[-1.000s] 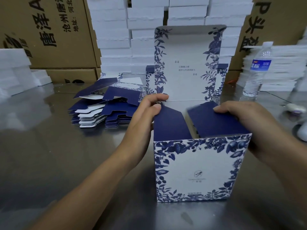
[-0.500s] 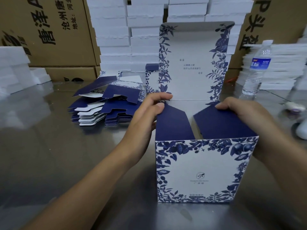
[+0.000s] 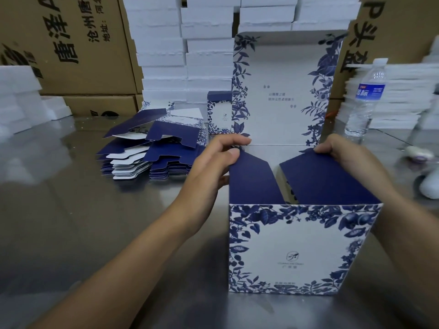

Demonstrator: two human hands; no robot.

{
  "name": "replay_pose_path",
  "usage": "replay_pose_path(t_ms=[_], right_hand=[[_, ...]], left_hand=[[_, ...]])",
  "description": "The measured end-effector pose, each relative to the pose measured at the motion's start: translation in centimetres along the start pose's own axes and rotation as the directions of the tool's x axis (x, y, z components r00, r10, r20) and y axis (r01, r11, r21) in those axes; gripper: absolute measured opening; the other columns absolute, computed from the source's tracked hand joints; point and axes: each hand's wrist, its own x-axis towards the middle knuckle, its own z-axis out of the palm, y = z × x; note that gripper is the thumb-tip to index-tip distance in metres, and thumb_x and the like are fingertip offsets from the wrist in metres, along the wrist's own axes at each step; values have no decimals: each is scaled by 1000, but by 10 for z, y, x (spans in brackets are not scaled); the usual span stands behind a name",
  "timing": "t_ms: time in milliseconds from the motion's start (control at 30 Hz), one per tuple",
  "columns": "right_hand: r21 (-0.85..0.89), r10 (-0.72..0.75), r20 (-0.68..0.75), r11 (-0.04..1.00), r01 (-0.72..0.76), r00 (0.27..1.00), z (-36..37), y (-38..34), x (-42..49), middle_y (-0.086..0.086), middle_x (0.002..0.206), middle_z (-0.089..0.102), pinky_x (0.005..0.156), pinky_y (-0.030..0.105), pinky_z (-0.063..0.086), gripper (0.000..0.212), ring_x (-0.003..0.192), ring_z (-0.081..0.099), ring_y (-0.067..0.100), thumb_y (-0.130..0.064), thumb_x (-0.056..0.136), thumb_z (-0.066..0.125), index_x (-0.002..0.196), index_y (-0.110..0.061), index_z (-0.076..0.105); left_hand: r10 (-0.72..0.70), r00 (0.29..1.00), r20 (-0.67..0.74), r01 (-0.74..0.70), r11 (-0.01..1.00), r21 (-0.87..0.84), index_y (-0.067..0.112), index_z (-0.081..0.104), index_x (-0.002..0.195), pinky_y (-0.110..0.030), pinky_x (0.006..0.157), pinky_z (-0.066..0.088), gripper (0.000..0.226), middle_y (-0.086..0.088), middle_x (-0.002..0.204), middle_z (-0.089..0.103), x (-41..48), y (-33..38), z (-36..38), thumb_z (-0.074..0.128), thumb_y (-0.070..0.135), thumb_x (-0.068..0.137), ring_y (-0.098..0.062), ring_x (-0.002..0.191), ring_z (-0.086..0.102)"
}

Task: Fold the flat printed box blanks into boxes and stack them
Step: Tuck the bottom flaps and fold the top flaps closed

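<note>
Steel surface [image 3: 71, 233], shiny, backed by brown cartons [image 3: 71, 43] and stacks of white foam trays [image 3: 185, 55]. Blue-and-white printed box [image 3: 285, 252] stands upright near the front edge, right of centre, with its lid [image 3: 285, 91] raised vertical at the back. Both navy side flaps are tilted inward over the opening, a gap between them. Left hand [image 3: 213, 162] pinches the far corner of the left flap [image 3: 251, 181], thumb on top. Right hand [image 3: 351, 157] grips the far edge of the right flap [image 3: 327, 181], fingers curled over it. Pile of flat blanks [image 3: 152, 150] lies to the left, well apart. One small folded box [image 3: 219, 112] stands behind the pile. Water bottle [image 3: 363, 98] at the far right.
</note>
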Motion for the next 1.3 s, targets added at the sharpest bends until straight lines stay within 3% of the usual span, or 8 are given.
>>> replay_pose_path(t_ms=[200, 433, 533, 633, 833, 1067, 1133, 1300], right_hand=[[-285, -245, -1, 929, 234, 970, 1, 0, 7, -3, 59, 43, 34, 3, 28, 21, 28, 40, -10, -9, 92, 51, 71, -11, 49], [-166, -223, -80, 964, 207, 972, 4, 6, 2, 29, 98, 53, 34, 11, 31, 27, 34, 44, 0, -10, 88, 54, 104, 10, 59], [-154, -218, -90, 967, 203, 972, 4, 7, 7, 16, 66, 46, 32, 8, 26, 18, 29, 36, -3, -10, 88, 52, 91, 6, 60], [-161, -268, -48, 953, 257, 962, 5, 9, 8, 21, 69, 39, 36, 5, 27, 11, 33, 37, -4, -6, 89, 50, 85, 0, 58], [81, -273, 68, 960, 268, 960, 8, 15, 4, -19, 52, 61, 41, 7, 39, 19, 43, 53, -6, -12, 91, 55, 81, -28, 62], [30, -241, 112, 971, 239, 964, 16, 20, 15, 18, 86, 60, 57, 19, 36, 41, 56, 47, 6, -29, 100, 40, 106, 4, 63], [68, -227, 133, 973, 220, 965, 15, 20, 15, 25, 99, 62, 54, 15, 42, 45, 49, 53, 2, -36, 100, 35, 94, -6, 68], [201, -201, 137, 965, 172, 970, 11, 19, 11, 9, 68, 55, 46, 12, 43, 44, 45, 54, 4, -39, 98, 39, 73, -20, 70]], left_hand=[[0, 1000, -2, 0, 1000, -8, 34, 65, 88, -10, 64, 47, 24, 23, 86, 64, 1, 0, -1, 44, 28, 79, 1, 76, 59], [18, 1000, -10, -18, 999, 27, 31, 64, 92, -5, 63, 44, 24, 26, 80, 62, 1, -1, -1, 45, 15, 93, 8, 74, 59], [27, 999, -20, -25, 998, 53, 27, 62, 93, -2, 61, 42, 30, 30, 77, 62, 2, 0, -1, 39, 9, 96, 14, 72, 57], [39, 999, -22, -37, 997, 60, 27, 62, 93, -3, 60, 43, 30, 29, 76, 62, 2, 0, 1, 38, 9, 97, 13, 70, 58], [64, 974, -215, -72, 997, -27, 29, 36, 92, -17, 61, 46, 18, 25, 64, 60, 3, -2, -2, 45, 15, 97, 4, 60, 56], [131, 946, -297, -115, 991, 72, 29, 56, 85, -17, 70, 47, 13, 18, 80, 63, -2, -2, -1, 46, 26, 92, 2, 77, 59], [145, 945, -292, -108, 984, 139, 27, 57, 82, -13, 69, 44, 24, 14, 84, 62, -5, -2, -1, 45, 14, 98, 2, 77, 57], [28, 967, -254, -9, 997, 76, 12, 58, 79, -5, 49, 38, 23, 20, 59, 59, 6, 9, -2, 44, 5, 95, 7, 52, 51]])
